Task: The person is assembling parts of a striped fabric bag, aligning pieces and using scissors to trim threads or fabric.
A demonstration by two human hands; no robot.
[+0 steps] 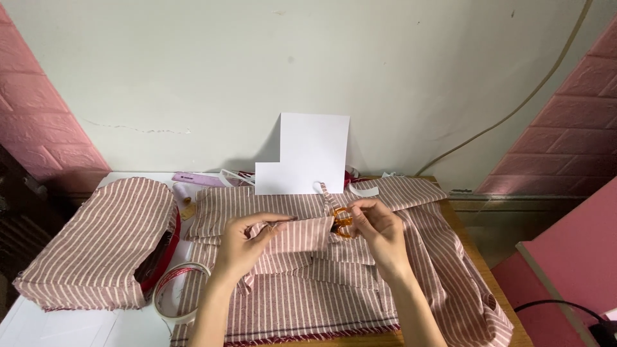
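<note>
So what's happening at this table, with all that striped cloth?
A person is working on pink striped cloth spread over a table. The left hand pinches up a small folded piece, and the right hand holds orange-handled scissors at its edge. A tape roll lies to the left, beside a cloth-covered bundle. White paper leans against the wall behind.
</note>
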